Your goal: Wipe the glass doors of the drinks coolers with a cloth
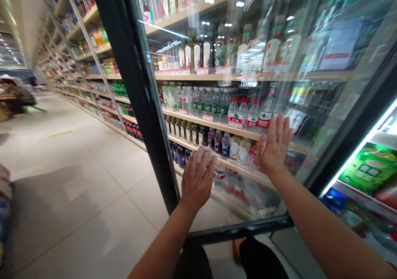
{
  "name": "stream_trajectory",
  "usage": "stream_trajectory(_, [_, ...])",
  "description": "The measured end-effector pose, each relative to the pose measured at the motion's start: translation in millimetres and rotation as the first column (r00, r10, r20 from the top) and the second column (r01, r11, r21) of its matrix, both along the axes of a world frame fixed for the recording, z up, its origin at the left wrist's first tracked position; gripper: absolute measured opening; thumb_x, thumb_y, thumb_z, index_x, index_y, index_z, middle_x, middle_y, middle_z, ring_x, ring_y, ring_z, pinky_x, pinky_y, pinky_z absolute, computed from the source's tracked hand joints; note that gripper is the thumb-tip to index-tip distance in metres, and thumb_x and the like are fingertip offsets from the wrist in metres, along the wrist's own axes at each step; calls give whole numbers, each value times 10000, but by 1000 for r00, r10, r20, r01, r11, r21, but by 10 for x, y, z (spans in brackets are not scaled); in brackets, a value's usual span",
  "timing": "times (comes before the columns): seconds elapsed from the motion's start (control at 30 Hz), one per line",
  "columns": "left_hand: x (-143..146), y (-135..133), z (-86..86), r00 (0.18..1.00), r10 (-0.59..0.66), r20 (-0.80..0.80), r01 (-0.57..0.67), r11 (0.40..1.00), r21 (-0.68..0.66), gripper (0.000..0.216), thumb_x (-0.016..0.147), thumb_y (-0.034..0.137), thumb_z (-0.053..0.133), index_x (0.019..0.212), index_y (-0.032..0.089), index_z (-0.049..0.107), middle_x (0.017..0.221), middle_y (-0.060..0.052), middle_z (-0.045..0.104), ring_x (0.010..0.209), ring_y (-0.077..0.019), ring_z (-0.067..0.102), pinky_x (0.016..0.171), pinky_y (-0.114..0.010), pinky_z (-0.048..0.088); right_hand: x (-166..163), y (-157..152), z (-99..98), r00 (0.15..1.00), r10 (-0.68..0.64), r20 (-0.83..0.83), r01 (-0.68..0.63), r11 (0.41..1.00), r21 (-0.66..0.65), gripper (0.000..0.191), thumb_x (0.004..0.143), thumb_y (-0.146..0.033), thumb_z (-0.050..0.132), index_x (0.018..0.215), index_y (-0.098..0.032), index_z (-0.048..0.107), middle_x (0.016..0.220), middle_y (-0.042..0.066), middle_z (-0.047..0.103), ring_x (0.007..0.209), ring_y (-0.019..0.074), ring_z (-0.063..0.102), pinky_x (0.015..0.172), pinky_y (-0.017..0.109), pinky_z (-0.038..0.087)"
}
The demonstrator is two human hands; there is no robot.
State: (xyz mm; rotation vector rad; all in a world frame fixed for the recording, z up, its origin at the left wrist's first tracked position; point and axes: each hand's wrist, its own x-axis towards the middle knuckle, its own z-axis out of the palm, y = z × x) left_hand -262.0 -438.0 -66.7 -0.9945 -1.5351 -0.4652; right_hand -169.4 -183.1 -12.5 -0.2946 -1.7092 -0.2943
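Observation:
A glass door [238, 230] with a black frame stands swung open in front of me. My left hand [197, 182] presses a pale, crumpled cloth [204, 151] against the lower middle of the pane. The cloth shows past the fingertips; the rest lies under the fingers. My right hand [273, 146] is flat on the glass to the right, fingers stretched out, holding nothing. Rows of bottles show through the pane, among them red-capped water bottles [253, 113] behind the right hand.
Lit cooler shelves with a green package [367, 169] are at the right. Long store shelves [102, 68] run back at the left beside a tiled floor [89, 188]. A person [15, 95] crouches far left. My legs are just below the door's bottom edge.

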Motion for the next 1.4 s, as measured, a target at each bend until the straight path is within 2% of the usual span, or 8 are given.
stream_trajectory(0.2, [-113,-34,560,998,36,42,-42,986,163,664,946,147,549,1587,182,380,1654,-166,316,1581,-343,158,1265,-549,241,0,-5,-5,999,16,-38,-15,999,36,655,1043,-290,340,1659,-172,149,1664,171,332,1592,293,180,1263,557,230])
stream_trajectory(0.3, [-26,86,459,999,20,48,-26,991,135,638,946,127,537,1569,179,410,1636,-153,358,1583,-324,150,1270,-530,247,-7,-10,-14,1000,-5,-22,6,1000,18,652,1041,-295,337,1656,-164,162,1652,189,349,1589,305,189,1255,569,244])
stream_trajectory(0.47, [95,208,237,994,-84,-64,74,987,-144,494,964,103,498,1444,194,571,1503,-57,571,1573,-246,214,1295,-412,217,-2,-1,-22,1000,-3,-17,4,1000,22,653,1038,-293,334,1655,-163,162,1649,191,353,1589,302,184,1254,570,242])
stream_trajectory(0.67, [-52,122,804,1000,26,7,-27,989,144,537,959,128,526,1495,164,501,1602,-151,429,1590,-299,138,1269,-530,239,2,-13,-21,1000,4,-31,-3,999,35,651,1041,-288,338,1655,-160,163,1644,187,365,1592,293,180,1255,552,244])
stream_trajectory(0.77, [1,200,668,1000,2,21,-4,993,118,539,964,128,511,1500,170,495,1609,-143,419,1590,-305,132,1265,-534,252,-5,-16,-26,1000,-3,-24,3,1000,29,653,1042,-291,336,1657,-160,156,1645,186,364,1590,299,186,1254,558,242])
stream_trajectory(0.9, [107,298,372,993,-107,-57,97,984,-152,501,969,109,481,1457,199,552,1548,-57,522,1583,-245,177,1297,-433,210,1,-10,-32,1000,12,-27,-11,1000,25,656,1039,-285,344,1657,-168,156,1651,182,354,1589,300,191,1255,564,241])
stream_trajectory(1.13, [-32,214,819,1000,16,16,-18,990,142,565,970,130,515,1526,219,471,1611,-104,421,1589,-284,135,1280,-523,230,-9,13,-59,1000,19,-15,-19,1000,-8,661,1028,-303,346,1654,-165,183,1662,181,331,1584,320,205,1251,591,238])
stream_trajectory(1.4, [135,484,416,990,-138,-33,134,985,-107,581,986,100,447,1563,161,402,1595,-67,454,1580,-254,186,1304,-447,234,101,-238,39,984,169,-49,-170,985,-13,660,1035,-252,395,1655,-200,175,1664,183,323,1577,331,227,1232,640,265])
